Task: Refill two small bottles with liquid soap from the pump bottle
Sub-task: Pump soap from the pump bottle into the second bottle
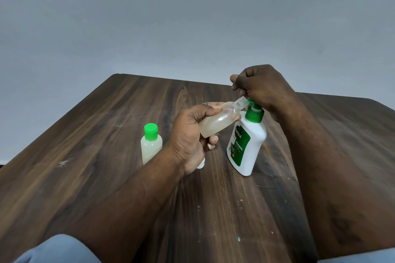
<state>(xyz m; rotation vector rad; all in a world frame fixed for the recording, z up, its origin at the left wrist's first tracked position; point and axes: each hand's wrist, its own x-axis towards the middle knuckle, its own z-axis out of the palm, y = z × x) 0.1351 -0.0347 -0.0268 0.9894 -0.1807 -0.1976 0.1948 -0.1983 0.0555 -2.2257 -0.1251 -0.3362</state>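
Head view: left hand (192, 134) clamps its fingers round the uncapped small bottle (218, 121), neck tilted up-right to the pump bottle (250, 145) spout; right hand (263, 85) curled on top, hold unclear.

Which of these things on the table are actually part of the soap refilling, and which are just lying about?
Job: pump bottle; open bottle, held by left hand; capped bottle; right hand on the pump.
Lying about: teal speck on the table; white thing under the left hand, unclear.
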